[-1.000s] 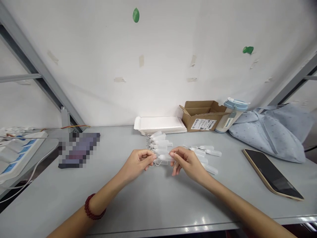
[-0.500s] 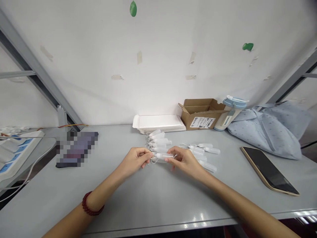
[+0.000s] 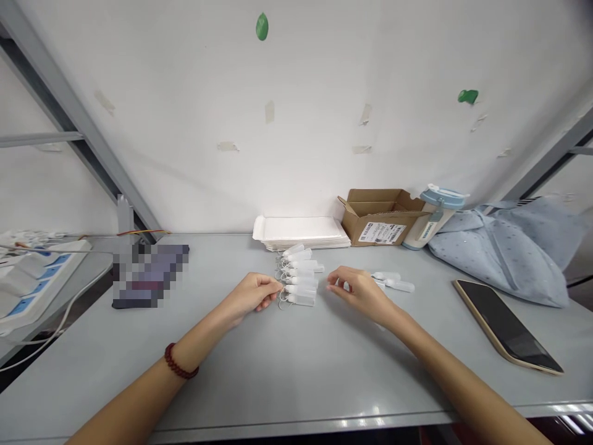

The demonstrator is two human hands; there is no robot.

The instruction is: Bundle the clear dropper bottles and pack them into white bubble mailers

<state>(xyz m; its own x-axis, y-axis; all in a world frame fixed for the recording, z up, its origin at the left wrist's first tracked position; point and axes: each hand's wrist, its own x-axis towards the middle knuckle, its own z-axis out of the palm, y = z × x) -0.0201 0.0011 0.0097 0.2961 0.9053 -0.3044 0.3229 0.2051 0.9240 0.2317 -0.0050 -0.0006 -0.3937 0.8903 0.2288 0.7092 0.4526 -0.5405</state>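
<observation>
A row of several small clear plastic bottles (image 3: 300, 275) with white caps and thin loops lies in the middle of the grey table (image 3: 287, 371). My left hand (image 3: 252, 295) rests just left of the row, its fingers pinched at the loop of the nearest bottle (image 3: 299, 300). To the right of the row, my right hand (image 3: 360, 293) hovers with the fingers loosely curled and nothing visible in them. More loose bottles (image 3: 393, 281) lie beyond my right hand, partly hidden by it.
A stack of white flat cartons (image 3: 301, 232) and an open cardboard box (image 3: 380, 216) stand at the wall. A blue-lidded cup (image 3: 433, 216), a pale blue cloth bag (image 3: 504, 247) and a tablet (image 3: 507, 324) are right. A dark pixelated object (image 3: 148, 275) and power strip (image 3: 28, 284) lie left.
The bottle held between both hands has been set down at the near end of the row. My right hand has let go and drawn back to the right.
</observation>
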